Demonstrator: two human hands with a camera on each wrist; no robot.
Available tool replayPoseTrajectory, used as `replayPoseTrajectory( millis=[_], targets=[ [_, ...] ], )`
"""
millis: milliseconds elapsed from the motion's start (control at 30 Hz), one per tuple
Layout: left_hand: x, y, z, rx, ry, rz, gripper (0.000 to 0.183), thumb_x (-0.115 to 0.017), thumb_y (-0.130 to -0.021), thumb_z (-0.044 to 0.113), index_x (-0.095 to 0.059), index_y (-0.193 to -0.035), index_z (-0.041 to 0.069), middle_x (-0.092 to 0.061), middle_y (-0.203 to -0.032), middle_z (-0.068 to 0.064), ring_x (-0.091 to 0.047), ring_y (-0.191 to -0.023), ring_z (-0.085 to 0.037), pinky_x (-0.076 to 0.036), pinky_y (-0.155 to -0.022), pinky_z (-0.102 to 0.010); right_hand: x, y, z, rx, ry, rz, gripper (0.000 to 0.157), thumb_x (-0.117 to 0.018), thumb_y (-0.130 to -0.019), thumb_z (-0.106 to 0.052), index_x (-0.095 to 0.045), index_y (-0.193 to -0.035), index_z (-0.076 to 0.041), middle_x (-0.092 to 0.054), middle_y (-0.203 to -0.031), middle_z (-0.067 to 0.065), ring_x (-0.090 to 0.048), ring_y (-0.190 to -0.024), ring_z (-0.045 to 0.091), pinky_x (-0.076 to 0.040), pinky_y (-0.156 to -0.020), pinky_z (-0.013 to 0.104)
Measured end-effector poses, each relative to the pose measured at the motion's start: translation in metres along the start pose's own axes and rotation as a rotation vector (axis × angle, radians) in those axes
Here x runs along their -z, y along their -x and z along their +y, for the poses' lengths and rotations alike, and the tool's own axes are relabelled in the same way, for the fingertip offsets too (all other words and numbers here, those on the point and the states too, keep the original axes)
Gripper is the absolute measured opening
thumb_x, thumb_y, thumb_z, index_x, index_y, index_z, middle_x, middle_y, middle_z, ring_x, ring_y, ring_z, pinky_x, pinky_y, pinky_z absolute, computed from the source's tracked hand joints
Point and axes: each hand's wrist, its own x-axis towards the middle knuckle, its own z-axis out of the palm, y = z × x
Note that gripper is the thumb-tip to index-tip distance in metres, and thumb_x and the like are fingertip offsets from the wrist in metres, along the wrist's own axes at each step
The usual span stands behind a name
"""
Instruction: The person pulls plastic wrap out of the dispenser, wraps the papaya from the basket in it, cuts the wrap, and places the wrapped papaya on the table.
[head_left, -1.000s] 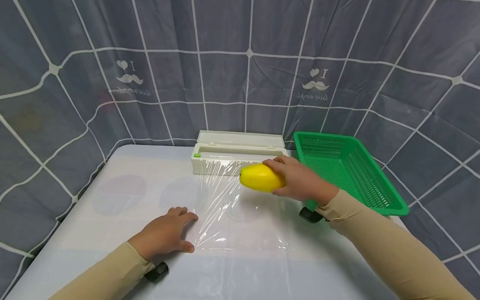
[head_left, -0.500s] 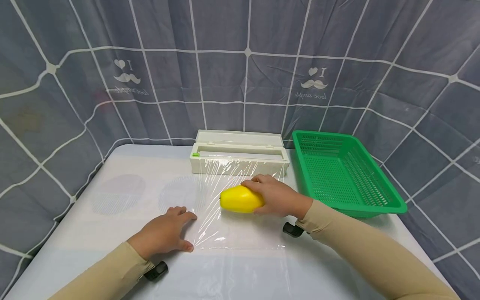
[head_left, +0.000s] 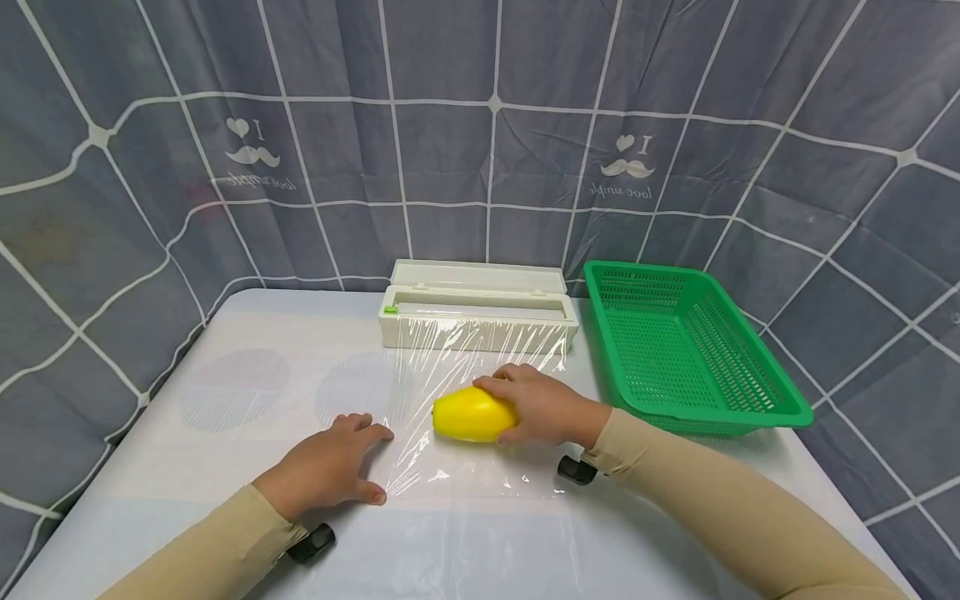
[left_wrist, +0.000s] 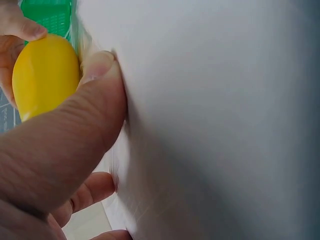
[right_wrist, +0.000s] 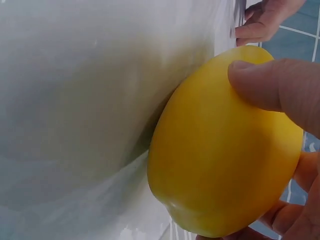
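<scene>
Fingers of the right hand [head_left: 549, 407] grip a yellow fruit [head_left: 471, 417], which lies leftward of them, long axis across the table [head_left: 247, 479]. Its free end faces the left hand [head_left: 324, 467], whose fingers spread loosely, holding nothing, beside the clear film [head_left: 429, 465]. Whether fruit and film touch is hard to tell. Behind, a white box [head_left: 480, 294], lid up, holds a pale roll [head_left: 480, 312]; a green basket [head_left: 663, 354] stands right.

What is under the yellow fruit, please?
Clear plastic film is visible around and below the fruit, over the white table. The part directly beneath is covered.
</scene>
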Motion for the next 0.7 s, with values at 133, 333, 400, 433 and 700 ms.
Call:
replayPoseTrajectory(
  millis=[133,333,400,433,700],
  targets=[
    [-0.0011,-0.0004,-0.0008,-0.001,0.001,0.004,0.083,-0.097,-0.069,0.045,-0.063,-0.139,0.018,-0.051,-0.154,-0.025,-0.047,-0.142,-0.053,-0.053,-0.102,-0.064,-0.0006,0.0011,-0.0001,0.003,0.001,-0.015,0.080,-0.086,-0.084,-0.027,-0.051,-0.156,-0.021,-0.059,-0.139,0.009,-0.055,-0.125,0.028,-0.051,-0.107,0.044],
    [-0.0004,-0.0004,-0.0008,-0.006,-0.001,-0.002,0.082,-0.096,-0.070,0.045,-0.063,-0.140,0.018,-0.051,-0.154,-0.025,-0.045,-0.143,-0.055,-0.051,-0.103,-0.065,0.0010,0.0048,0.0008,0.011,-0.020,-0.025,0.084,-0.086,-0.085,-0.025,-0.047,-0.159,-0.017,-0.057,-0.141,0.010,-0.053,-0.127,0.030,-0.051,-0.108,0.046],
    [-0.0002,-0.0005,-0.0012,-0.008,-0.005,-0.008,0.082,-0.096,-0.071,0.046,-0.063,-0.140,0.017,-0.050,-0.154,-0.026,-0.045,-0.143,-0.056,-0.052,-0.103,-0.065,0.0006,0.0054,0.0019,0.008,-0.029,-0.032,0.086,-0.085,-0.086,-0.026,-0.045,-0.161,-0.017,-0.056,-0.143,0.011,-0.052,-0.129,0.030,-0.050,-0.109,0.046],
    [-0.0004,-0.0006,-0.0017,-0.010,-0.007,-0.010,0.082,-0.095,-0.071,0.046,-0.063,-0.141,0.017,-0.050,-0.154,-0.026,-0.045,-0.143,-0.056,-0.052,-0.102,-0.065,0.0001,0.0053,0.0026,0.007,-0.030,-0.036,0.087,-0.085,-0.086,-0.026,-0.043,-0.161,-0.018,-0.056,-0.143,0.011,-0.052,-0.130,0.030,-0.050,-0.110,0.046],
    [0.0012,0.0010,-0.0028,-0.010,-0.030,-0.021,0.083,-0.093,-0.073,0.049,-0.060,-0.144,0.019,-0.048,-0.156,-0.024,-0.046,-0.143,-0.052,-0.054,-0.097,-0.065,-0.0022,0.0061,0.0056,0.004,-0.027,-0.041,0.090,-0.085,-0.087,-0.025,-0.038,-0.164,-0.022,-0.055,-0.146,0.010,-0.050,-0.133,0.031,-0.049,-0.112,0.046]
  ],
)
